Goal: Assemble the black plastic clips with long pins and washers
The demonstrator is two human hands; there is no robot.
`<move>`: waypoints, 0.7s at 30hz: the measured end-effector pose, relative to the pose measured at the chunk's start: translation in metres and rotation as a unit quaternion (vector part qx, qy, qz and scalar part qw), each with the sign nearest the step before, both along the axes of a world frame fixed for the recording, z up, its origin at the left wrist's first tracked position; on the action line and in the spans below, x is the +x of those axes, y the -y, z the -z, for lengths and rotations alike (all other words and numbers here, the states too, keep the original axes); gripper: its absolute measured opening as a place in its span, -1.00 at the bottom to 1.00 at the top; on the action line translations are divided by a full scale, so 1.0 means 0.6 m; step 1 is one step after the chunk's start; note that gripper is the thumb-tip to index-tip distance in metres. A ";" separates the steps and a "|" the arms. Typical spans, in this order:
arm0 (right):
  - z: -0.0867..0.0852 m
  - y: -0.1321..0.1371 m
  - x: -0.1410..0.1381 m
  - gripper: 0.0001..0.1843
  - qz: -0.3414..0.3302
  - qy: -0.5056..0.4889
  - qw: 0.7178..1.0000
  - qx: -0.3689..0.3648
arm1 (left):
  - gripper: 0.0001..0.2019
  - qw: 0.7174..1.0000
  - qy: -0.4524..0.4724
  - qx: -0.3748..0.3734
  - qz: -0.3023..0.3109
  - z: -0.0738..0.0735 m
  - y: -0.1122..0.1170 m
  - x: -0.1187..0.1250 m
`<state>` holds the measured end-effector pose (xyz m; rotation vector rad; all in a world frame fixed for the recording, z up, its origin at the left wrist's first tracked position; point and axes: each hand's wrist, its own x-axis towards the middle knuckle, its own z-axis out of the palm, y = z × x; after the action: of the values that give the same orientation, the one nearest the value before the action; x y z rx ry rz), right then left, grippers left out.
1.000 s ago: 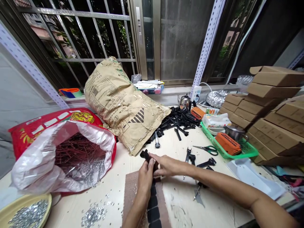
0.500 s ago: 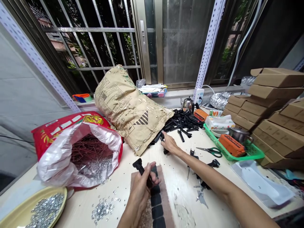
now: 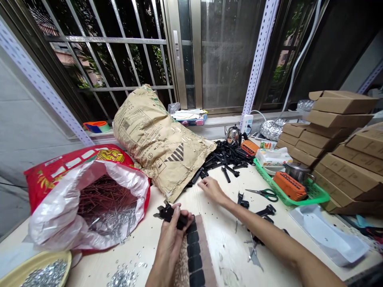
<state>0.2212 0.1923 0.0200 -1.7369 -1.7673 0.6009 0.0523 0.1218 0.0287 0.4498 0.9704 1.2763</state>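
Observation:
My left hand (image 3: pixel 172 233) is closed round a black plastic part (image 3: pixel 167 212), held above a brown sheet with a row of black pads (image 3: pixel 194 251). My right hand (image 3: pixel 211 188) is stretched forward over the table, fingers curled at the edge of a heap of black plastic parts (image 3: pixel 227 155). Whether it holds one of them is hidden. The torn brown paper sack (image 3: pixel 155 137) lies just behind it.
A red and white bag of thin metal pins (image 3: pixel 89 199) sits at left, a yellow dish of small silver pieces (image 3: pixel 38 273) at bottom left. Scissors (image 3: pixel 265 194), a green basket (image 3: pixel 311 195), stacked cardboard boxes (image 3: pixel 344 151) and a white tray (image 3: pixel 329 235) fill the right.
My right hand left the part, reached to the black heap, then drew back slightly. My left hand kept the black part and tilted it flatter.

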 end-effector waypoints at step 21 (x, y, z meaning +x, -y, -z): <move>0.001 0.026 0.022 -0.77 0.079 0.173 0.981 -0.029 | -0.56 0.997 -0.068 -0.035 0.022 0.007 0.033 0.031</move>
<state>0.2343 0.1764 0.0196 -2.1004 -1.8279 0.2982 0.0709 0.1023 0.0243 0.5056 1.1104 1.1800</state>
